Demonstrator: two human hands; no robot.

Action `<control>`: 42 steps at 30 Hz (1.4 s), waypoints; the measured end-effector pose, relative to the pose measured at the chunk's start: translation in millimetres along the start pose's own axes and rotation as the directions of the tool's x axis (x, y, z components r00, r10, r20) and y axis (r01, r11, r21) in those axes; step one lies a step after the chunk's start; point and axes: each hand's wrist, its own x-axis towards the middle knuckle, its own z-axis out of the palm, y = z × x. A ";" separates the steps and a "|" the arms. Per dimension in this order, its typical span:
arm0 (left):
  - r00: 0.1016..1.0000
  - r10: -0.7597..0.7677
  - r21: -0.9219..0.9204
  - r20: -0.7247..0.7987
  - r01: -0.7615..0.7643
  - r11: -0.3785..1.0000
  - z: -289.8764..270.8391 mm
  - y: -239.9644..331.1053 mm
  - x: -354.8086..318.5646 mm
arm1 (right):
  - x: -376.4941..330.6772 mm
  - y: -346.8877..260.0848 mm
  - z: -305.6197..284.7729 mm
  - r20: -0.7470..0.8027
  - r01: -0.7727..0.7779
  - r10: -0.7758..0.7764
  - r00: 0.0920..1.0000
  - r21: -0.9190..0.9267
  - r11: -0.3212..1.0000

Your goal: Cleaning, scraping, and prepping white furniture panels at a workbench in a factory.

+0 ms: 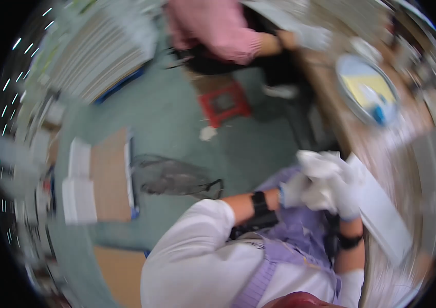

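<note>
- White cloth (326,177), crumpled, sits bunched between both gloved hands above the lap, just left of the bench (362,149) edge.
- Left hand (294,190) in a white glove closes on the cloth's left side.
- Right hand (346,197) clutches the cloth from the right.
- Flat white board (382,215) lies just beside the right hand.
- Another person's pink sleeve (218,31) shows farther off, by a red stool (224,104).
- Everything is motion-blurred.

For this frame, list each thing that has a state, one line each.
Left hand: gloved, gripping the white cloth.
Right hand: gloved, gripping the white cloth.
White cloth: bunched between both hands.
Red stool: upright on the floor.
Round tray: flat on the table.
</note>
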 end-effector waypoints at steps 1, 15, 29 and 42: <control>0.985 -0.143 -0.491 0.093 0.171 0.854 2.2 -11.4 7.2 | -17.2 -5.7 -8.4 -0.115 0.020 -0.022 0.993 -0.016 1.000; 0.836 -0.547 -0.322 0.027 0.526 0.787 6.4 -40.4 55.5 | -20.1 -60.5 -66.8 -0.199 0.059 -0.167 0.966 -0.457 0.888; 0.906 -0.403 -0.211 -0.129 0.372 0.904 16.2 -53.4 59.3 | -27.4 -64.0 -63.2 -0.194 -0.024 -0.186 0.963 -0.752 0.658; 0.889 -0.341 0.580 -0.307 0.458 0.674 0.2 -122.9 90.3 | -2.1 7.6 -46.7 0.018 0.062 -0.090 0.996 -0.855 0.515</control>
